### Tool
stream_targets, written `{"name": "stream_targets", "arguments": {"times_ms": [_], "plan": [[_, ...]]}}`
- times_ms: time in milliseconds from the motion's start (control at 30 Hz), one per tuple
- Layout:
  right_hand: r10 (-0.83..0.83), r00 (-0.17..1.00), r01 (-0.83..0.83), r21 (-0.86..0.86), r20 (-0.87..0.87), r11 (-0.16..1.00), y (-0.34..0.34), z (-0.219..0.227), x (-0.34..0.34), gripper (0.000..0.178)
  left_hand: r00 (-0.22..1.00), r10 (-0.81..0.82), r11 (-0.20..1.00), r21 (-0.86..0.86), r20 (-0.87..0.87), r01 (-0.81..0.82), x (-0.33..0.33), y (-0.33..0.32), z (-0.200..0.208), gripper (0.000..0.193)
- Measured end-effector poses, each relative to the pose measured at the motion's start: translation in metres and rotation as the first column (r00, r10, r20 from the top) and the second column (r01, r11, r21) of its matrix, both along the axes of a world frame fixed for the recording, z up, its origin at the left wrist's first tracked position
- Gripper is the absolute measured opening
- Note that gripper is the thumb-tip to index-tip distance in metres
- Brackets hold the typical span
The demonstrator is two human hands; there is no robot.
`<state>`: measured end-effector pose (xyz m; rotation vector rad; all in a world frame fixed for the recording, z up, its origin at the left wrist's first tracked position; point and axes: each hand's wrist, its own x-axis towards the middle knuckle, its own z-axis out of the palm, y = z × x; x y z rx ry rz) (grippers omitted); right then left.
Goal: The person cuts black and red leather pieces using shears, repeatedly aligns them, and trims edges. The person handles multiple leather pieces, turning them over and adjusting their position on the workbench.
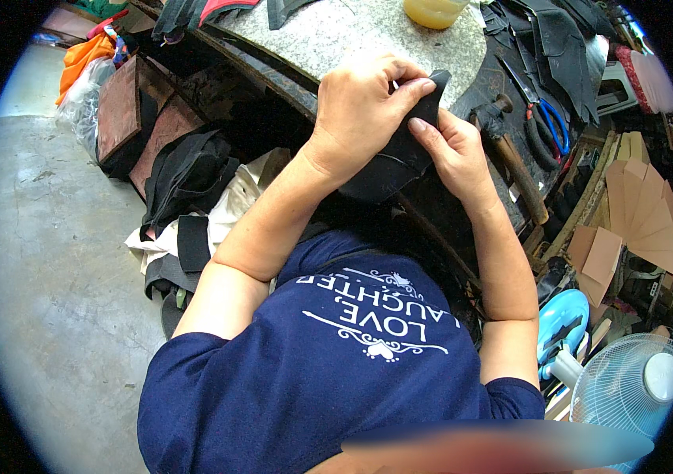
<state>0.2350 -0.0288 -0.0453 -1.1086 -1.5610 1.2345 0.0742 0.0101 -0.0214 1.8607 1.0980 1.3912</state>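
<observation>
A piece of black sheet material (388, 170), perhaps leather or fabric, hangs from my two hands at the near edge of the workbench. My left hand (368, 110) pinches its upper edge between thumb and fingers. Close beside it, my right hand (451, 150) grips the same piece, thumb on the front and fingers behind. The top corner of the piece stands up between the two thumbs. Its lower part droops toward my lap, and a seam or fold line crosses it there.
On the bench's pale speckled slab (336, 39) stands a tub of yellowish stuff (435, 12). To the right lie a hammer (514, 162), blue-and-black scissors (549, 126) and black scraps (549, 39). A fan (628, 387) stands at lower right; dark cloth (186, 174) is heaped at left.
</observation>
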Motion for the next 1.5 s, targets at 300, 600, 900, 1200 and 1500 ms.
{"name": "stream_targets", "arguments": {"times_ms": [300,600,900,1200,1500], "plan": [[-0.015,1.000,0.016,0.028,-0.015,0.999,0.000,-0.001,-0.002,0.023,0.997,-0.035,0.992,-0.122,0.075,0.044,0.005,0.000,0.000,0.013],[-0.027,0.998,0.026,0.017,0.062,1.000,0.000,-0.004,0.002,0.022,0.998,0.007,0.994,-0.107,0.066,0.000,0.008,0.005,-0.001,0.015],[-0.058,0.998,0.056,0.089,0.015,0.994,0.001,-0.007,-0.003,0.023,0.987,-0.047,0.974,-0.213,0.152,0.079,0.011,0.013,-0.001,0.021],[-0.023,0.993,0.018,0.048,0.115,0.999,0.002,-0.005,0.001,0.023,0.976,-0.062,0.953,-0.277,0.206,0.119,0.015,0.025,-0.006,0.020],[-0.026,0.967,-0.004,-0.114,-0.255,0.994,-0.002,0.004,0.005,0.028,0.914,-0.288,0.807,-0.441,0.286,0.392,-0.043,0.003,0.002,0.028]]}}
